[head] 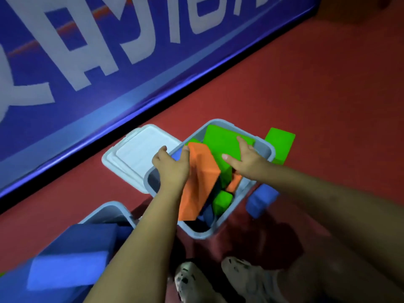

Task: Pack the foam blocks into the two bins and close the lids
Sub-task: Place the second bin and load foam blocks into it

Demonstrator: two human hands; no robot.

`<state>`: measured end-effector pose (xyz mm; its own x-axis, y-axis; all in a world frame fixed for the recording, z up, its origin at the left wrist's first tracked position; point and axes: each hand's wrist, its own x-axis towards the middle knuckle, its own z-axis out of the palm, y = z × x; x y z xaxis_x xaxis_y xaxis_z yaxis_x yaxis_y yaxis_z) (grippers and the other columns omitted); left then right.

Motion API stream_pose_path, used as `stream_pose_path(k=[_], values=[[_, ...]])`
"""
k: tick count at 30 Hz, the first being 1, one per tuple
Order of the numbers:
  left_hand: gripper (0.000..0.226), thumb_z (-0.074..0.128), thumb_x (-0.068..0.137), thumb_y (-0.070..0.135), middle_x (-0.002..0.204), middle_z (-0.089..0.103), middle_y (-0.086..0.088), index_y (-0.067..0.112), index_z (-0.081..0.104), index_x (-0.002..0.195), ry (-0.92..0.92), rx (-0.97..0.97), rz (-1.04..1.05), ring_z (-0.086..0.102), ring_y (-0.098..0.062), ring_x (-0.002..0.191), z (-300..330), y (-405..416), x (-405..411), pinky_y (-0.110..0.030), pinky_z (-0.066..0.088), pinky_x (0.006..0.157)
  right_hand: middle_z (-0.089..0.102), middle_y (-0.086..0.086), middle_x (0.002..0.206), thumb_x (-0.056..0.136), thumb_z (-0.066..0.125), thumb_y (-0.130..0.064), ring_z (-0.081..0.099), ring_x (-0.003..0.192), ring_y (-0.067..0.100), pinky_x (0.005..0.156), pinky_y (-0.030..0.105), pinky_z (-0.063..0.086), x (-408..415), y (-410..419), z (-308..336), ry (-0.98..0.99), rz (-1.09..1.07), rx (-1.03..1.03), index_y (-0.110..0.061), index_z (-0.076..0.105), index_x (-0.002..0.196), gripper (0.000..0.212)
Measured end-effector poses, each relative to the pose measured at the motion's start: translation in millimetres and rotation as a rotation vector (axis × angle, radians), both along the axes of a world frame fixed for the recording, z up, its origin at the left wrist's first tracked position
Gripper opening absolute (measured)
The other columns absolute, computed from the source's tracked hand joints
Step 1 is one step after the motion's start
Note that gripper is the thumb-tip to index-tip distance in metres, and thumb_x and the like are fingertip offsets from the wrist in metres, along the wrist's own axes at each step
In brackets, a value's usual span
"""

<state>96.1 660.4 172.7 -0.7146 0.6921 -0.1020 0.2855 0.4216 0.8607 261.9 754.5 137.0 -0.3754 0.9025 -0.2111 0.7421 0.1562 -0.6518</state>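
Left hand [172,169] gripping orange block [200,182] over grey bin [267,149]; right hand [247,161] flat, pressing green block [220,141] at twelve o'clock. Overstuffed: blocks riding high, likely blocking lid [135,154] at nine o'clock.

Large white characters on the blue padded wall [91,68], seen tilted and cropped at the top edge; strokes blurred, not legible as any word or number. Thin orange stripe running across them. No label or brand readable on the bins, lid, blocks or shoes.
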Motion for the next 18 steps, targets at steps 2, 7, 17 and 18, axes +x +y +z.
stream_pose_path(k=[2,7,17,18], values=[[0.059,0.055,0.092,0.037,0.148,0.026,-0.010,0.012,0.035,0.142,0.008,0.048,-0.102,0.042,-0.025,0.130,10,-2,16,-0.030,0.032,0.106,0.034,0.025,0.146,0.089,0.053,-0.050,0.035,0.136,0.032,0.109,0.033,0.028,19,-5,10,-0.005,-0.065,0.009,-0.009,0.013,0.150,0.084],[0.051,0.060,0.092,0.024,0.136,0.038,-0.014,0.006,0.042,0.136,0.115,0.098,-0.317,0.046,-0.029,0.125,28,-15,73,-0.041,0.036,0.109,0.029,0.025,0.149,0.093,0.048,-0.049,0.032,0.138,0.032,0.111,0.034,0.027,90,-21,21,0.004,-0.159,-0.014,-0.005,0.013,0.149,0.080],[0.060,0.063,0.090,0.023,0.142,0.035,-0.013,0.009,0.037,0.141,0.159,-0.061,-0.454,0.057,-0.022,0.103,22,-7,170,-0.028,0.043,0.096,0.031,0.033,0.143,0.095,0.044,-0.049,0.034,0.135,0.038,0.108,0.034,0.029,192,4,-7,-0.149,-0.195,-0.196,-0.001,0.019,0.146,0.074],[0.060,0.063,0.089,0.024,0.141,0.036,-0.013,0.009,0.037,0.141,0.172,-0.087,-0.462,0.059,-0.024,0.105,23,0,178,-0.027,0.042,0.096,0.028,0.032,0.145,0.095,0.043,-0.049,0.032,0.137,0.037,0.109,0.033,0.027,198,9,-8,-0.169,-0.165,-0.219,-0.002,0.017,0.147,0.075]])
